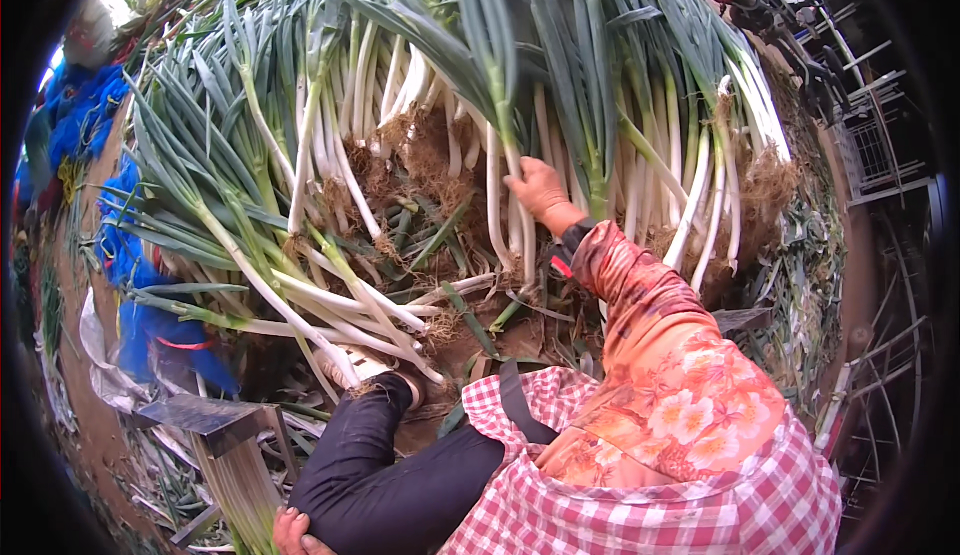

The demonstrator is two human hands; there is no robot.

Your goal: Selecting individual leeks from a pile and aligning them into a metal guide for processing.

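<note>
Scallions [420, 105] lie heaped in front of us, white stalks and muddy roots facing our way, and our right hand [541, 193], reaching out of a flowered orange sleeve [650, 325], closes around one white stalk [522, 217] in the middle of the pile. Our left hand [296, 533] rests at the lower edge against our dark trouser leg [385, 465], beside a wooden stool [225, 435]; we cannot tell whether its fingers are curled or spread.

Setting: outdoor farm sorting area on bare ground. Evidence: large heap of freshly pulled green onions [450, 105] with soil still on the roots, trimmed leaves littering the earth [90, 435], blue tarp [140, 335] at left, stacked wire crates [880, 145] at right.
</note>
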